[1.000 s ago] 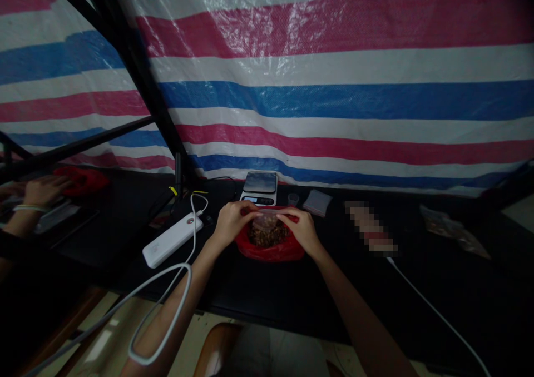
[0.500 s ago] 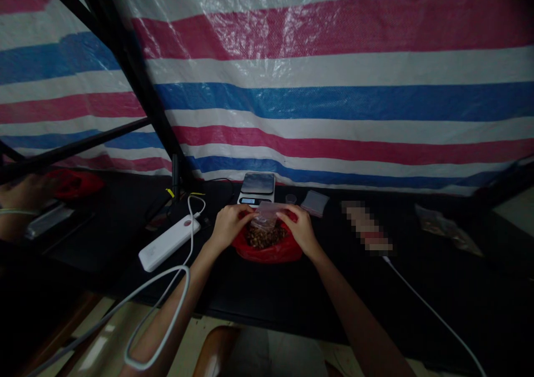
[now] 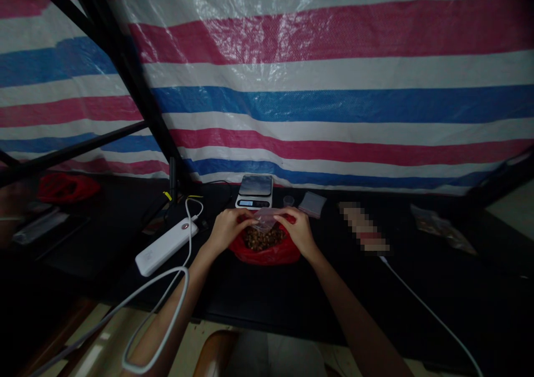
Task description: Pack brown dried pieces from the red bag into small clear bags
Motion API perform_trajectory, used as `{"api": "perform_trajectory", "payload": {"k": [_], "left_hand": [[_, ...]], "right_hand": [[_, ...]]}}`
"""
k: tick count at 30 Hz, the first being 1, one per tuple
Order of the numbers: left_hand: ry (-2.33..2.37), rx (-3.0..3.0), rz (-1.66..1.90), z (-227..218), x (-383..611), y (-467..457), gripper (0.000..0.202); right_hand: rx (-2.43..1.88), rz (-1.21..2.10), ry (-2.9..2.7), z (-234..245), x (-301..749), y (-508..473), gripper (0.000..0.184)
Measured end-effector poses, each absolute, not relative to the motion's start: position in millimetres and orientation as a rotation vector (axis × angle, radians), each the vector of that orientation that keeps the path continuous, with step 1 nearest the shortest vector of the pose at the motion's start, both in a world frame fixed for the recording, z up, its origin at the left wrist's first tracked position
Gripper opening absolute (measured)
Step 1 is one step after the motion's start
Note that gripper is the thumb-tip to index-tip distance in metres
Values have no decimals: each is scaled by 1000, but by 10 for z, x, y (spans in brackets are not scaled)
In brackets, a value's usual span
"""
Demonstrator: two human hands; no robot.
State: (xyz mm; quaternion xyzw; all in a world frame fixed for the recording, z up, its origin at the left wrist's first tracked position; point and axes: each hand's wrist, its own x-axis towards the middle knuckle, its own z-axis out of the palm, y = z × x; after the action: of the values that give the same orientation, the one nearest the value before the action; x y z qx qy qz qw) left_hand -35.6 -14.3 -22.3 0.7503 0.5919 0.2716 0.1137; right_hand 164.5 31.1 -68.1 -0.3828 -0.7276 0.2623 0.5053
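Observation:
My left hand (image 3: 227, 228) and my right hand (image 3: 297, 232) pinch the top edges of a small clear plastic bag (image 3: 265, 219) from either side. That bag hangs just above a heap of brown granules (image 3: 259, 239), which lies in an open red plastic bag (image 3: 267, 256). I cannot tell whether the clear bag touches the granules. Its contents are too dim and small to make out. Behind my hands stands a digital kitchen scale (image 3: 254, 192), its display lit.
A white power bank (image 3: 166, 247) with a white cable (image 3: 187, 238) lies left of my hands. Beyond them are a small clear cup (image 3: 288, 201) and a flat stack of clear bags (image 3: 312, 204). A pixelated object (image 3: 362, 228) and a crumpled plastic bag (image 3: 442, 229) lie right. A co-worker's arm (image 3: 10, 210) and a red bag (image 3: 69, 188) are far left.
The clear bag has dropped a little toward the granules, with both hands still on it. The whole view has drifted slightly, and the co-worker's arm has moved toward the left edge.

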Motion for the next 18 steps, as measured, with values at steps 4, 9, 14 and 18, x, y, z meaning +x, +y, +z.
{"api": "perform_trajectory", "payload": {"k": [4,9,14,18], "left_hand": [[1778,2214,791,-252,-377,-138,21],[1808,2168,879,-256,-363,-144,22],[1739,2215,818,-246,-398,-145,23],[1752,2247,776,-265,-396,-152,22]], "right_hand": [[-981,592,-1805,-684,1642,294,16],[-1004,598,-1903,-694,1652,278,11],[-1021,540,-1833,-690,1656,289,11],[-1013,543,-1832,-691,1638,281,10]]}}
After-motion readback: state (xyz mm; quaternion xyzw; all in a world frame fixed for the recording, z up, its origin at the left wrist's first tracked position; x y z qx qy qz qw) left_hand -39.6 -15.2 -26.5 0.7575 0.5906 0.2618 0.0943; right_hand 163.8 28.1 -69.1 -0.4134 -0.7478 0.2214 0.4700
